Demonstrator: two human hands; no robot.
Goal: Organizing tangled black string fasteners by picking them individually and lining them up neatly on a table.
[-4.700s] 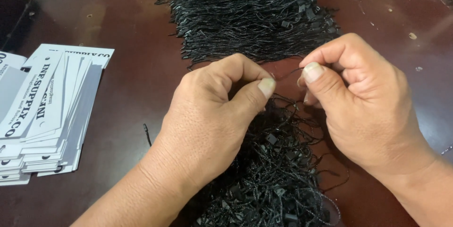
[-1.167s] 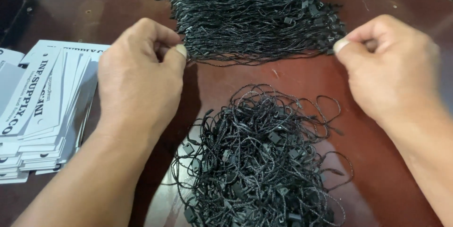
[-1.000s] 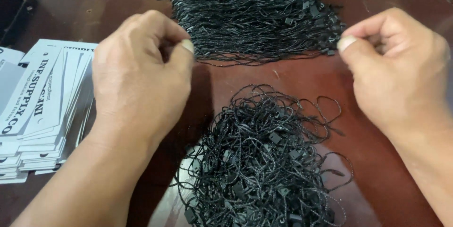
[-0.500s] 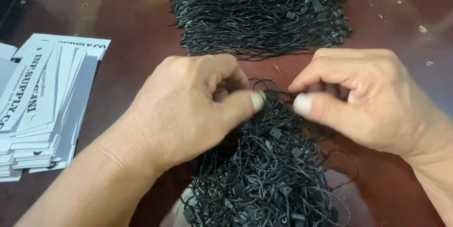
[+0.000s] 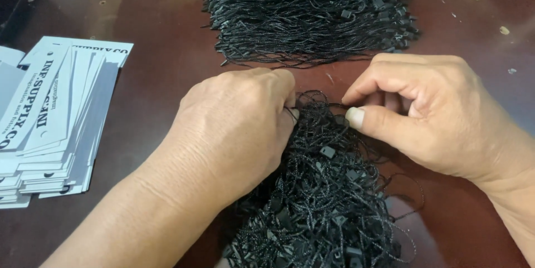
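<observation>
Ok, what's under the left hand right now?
The left hand lies on the tangled pile of black string loops, which spreads out beneath it on the dark table. What its fingertips pinch, if anything, is covered.

Dark table [image 5: 145, 39] bears cord heaps [image 5: 306, 17], seemingly card tags [image 5: 50, 117].

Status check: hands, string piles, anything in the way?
Left hand and right hand both pinching into the near tangled pile. Far pile laid straight, untouched. Card stack off left, nothing blocking.
</observation>
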